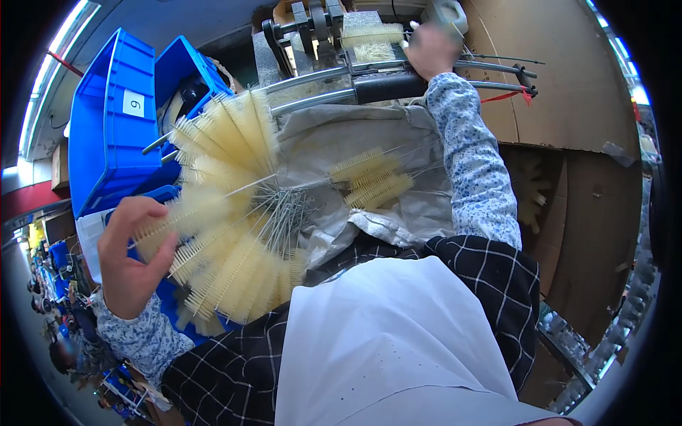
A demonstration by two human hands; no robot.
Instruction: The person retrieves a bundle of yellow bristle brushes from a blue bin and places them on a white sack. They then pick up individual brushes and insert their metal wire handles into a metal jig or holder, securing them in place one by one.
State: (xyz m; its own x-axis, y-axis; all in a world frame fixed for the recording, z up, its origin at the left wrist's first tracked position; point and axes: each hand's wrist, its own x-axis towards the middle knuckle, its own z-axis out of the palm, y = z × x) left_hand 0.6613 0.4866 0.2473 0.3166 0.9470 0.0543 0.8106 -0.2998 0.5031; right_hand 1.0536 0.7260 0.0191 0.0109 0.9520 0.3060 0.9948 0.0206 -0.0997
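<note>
My left hand (135, 255) is at the left, its thumb and fingers curled round the bristle end of a pale yellow wire brush (206, 206). That brush's wire stem points right, over a fanned pile of similar twisted-wire brushes (245, 284) whose looped stems gather in the middle. At the top, my right hand (433, 51) is closed at the right end of another bristle brush (371, 35), which lies level at the machine (312, 28). My right fingertips are partly blurred. Two or three more brushes (373, 181) rest on the grey-white cloth (305, 135) over my lap.
Two metal rails (312, 105) with a black sleeve (391, 86) cross in front of the machine. Blue plastic bins (106, 163) stand at the left. Cardboard (561, 71) walls the right side, and a white jug (447, 14) is at the back. People work at the far left.
</note>
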